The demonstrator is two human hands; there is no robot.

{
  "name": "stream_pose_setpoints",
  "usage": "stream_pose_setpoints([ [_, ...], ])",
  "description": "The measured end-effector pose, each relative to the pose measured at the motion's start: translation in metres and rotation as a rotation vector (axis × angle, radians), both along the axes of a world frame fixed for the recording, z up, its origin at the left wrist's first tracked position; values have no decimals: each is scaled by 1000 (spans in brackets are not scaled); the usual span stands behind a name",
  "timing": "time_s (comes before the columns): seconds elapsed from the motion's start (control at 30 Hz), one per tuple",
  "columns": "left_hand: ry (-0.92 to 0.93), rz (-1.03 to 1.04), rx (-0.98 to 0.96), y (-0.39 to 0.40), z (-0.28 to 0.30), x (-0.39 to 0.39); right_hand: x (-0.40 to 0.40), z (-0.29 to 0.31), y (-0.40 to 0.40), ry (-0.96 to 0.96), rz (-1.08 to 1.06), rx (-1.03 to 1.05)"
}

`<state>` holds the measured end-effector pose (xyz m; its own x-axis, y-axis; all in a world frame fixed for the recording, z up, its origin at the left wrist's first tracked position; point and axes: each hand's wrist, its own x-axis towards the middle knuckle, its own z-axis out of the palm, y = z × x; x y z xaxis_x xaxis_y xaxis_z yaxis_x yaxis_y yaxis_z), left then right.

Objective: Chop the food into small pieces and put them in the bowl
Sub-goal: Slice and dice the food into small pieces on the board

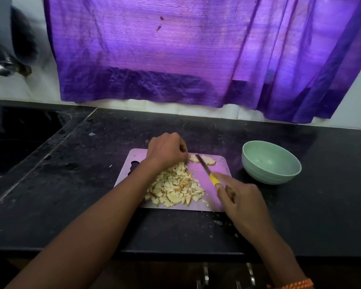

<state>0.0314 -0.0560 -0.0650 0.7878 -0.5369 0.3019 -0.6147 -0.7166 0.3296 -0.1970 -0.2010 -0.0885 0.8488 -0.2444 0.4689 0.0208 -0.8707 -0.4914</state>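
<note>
Food point(202, 159) seemingly beside left hand point(167, 150)

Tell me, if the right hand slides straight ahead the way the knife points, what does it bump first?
Probably the uncut slice under the blade. The right hand aims the knife toward the left hand, holding that slice just beyond.

Worktop point(71, 205): bare left of cutting board point(198, 177). Right: bowl point(271, 162) near board, narrow gap between. Curtain point(175, 59) overhangs back edge.
</note>
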Motion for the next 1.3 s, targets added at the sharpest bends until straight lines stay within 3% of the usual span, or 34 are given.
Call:
stream_pose_setpoints([
  [0.2, 46, -36, -99, 1, 0, 0, 18, 0, -30, -8, -154, -143],
  [0.33, 94, -199, -23, -2, 0, -3, 28, -2, -30, 66, -166, -241],
  [0.57, 64, -305, 80, -7, -8, -4, 22, -2, -21, 63, 33, -115],
  [0.73, 41, -305, 36, -5, -5, -2, 11, -6, -31, -24, -89, -32],
  [0.87, 50, -317, -15, -4, -1, -5, 11, -2, -30, 27, -251, -164],
  [0.97, 94, -316, -81, -4, 2, -6, 17, 0, -23, 144, -198, -249],
  [1.1, 77, -266, -176, -1, 6, -5, 19, -4, -16, 111, 2, -121],
  [1.2, 60, -255, -211, 1, 7, -4, 19, -9, -25, 21, -20, -18],
  [1.3, 65, -281, -188, 1, 7, -7, 17, -11, -30, 25, -98, -51],
])
